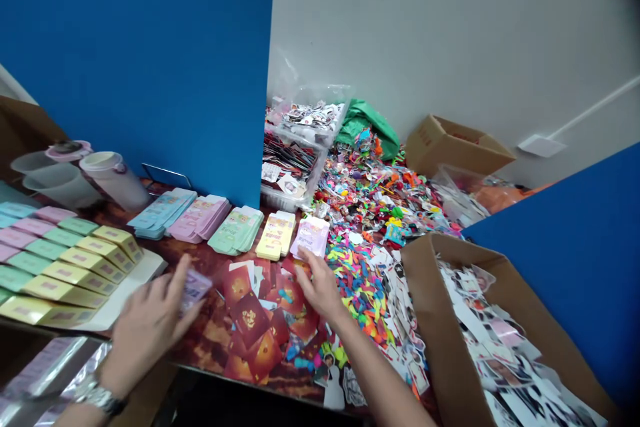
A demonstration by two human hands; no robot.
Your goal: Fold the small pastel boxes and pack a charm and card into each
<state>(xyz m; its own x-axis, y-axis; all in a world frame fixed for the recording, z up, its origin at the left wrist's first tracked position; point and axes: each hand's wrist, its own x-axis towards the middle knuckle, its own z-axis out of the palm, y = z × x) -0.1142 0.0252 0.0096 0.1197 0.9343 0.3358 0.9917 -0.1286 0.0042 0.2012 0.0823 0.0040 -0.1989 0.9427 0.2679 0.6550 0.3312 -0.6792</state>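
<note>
I can see my left hand (147, 323) pinching a small lilac card (196, 288) between thumb and fingers, though the blur makes it hard to be sure. My right hand (320, 287) is open, its fingertips (303, 260) at the edge of a pink paper stack (311, 237). Shiny red envelopes (249, 320) lie flat between my hands. Smooth card stacks (163, 213) sit in rows by colour, maybe to keep each colour apart. A cardboard box (425, 320) by my right arm holds cut-out photo paper (500, 347).
</note>
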